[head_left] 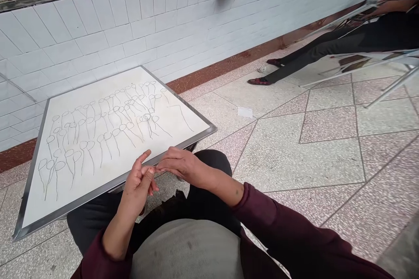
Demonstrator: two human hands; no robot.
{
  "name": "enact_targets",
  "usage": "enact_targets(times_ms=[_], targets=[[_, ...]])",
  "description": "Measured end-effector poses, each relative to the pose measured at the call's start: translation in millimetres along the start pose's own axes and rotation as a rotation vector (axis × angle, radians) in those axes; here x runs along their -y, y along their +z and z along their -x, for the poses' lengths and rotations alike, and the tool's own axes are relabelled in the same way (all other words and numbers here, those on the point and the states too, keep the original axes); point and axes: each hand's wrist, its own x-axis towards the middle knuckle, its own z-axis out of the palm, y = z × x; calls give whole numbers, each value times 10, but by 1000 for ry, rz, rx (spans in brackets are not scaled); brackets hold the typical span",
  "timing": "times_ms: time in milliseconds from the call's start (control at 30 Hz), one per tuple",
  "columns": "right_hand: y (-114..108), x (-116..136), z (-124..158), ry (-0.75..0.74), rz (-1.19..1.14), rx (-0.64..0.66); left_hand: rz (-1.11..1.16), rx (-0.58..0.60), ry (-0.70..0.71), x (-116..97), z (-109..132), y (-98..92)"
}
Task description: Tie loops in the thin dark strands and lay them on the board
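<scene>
Left hand: raised at the near edge of the surface, thumb and forefinger pinched together, the other fingers loosely spread (139, 183)
Right hand: fingertips brought together, meeting the left's pinch (185, 168)
Between the fingertips: cannot tell whether a strand is held (anything that thin would be lost here)
Looped strands: thin, dark, long-tailed, laid in uneven rows across the surface, some overlapping (123, 127)
Bent strand: angular, alone near the right edge (185, 117)
Surface: white, metal-rimmed, before the person's knees (108, 196)
</scene>
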Motion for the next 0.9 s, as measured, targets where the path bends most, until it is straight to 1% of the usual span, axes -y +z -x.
enact_targets(times_ms=[133, 267, 467, 633, 733, 900], targets=[[3, -27, 39, 62, -25, -21, 93, 32, 0, 30, 13, -63], [7, -16, 11, 45, 0, 0, 138, 16, 15, 79, 3, -65], [64, 37, -66, -5, 49, 30, 123, 6, 37, 90, 5, -26], [77, 12, -68, 23, 84, 23, 213, -9, 22, 56, 31, -51], [79, 19, -93, 18, 92, 43, 174, 0, 36, 59, 31, -49], [83, 54, -162, -45, 157, 86, 67, -4, 37, 56, 35, -40]])
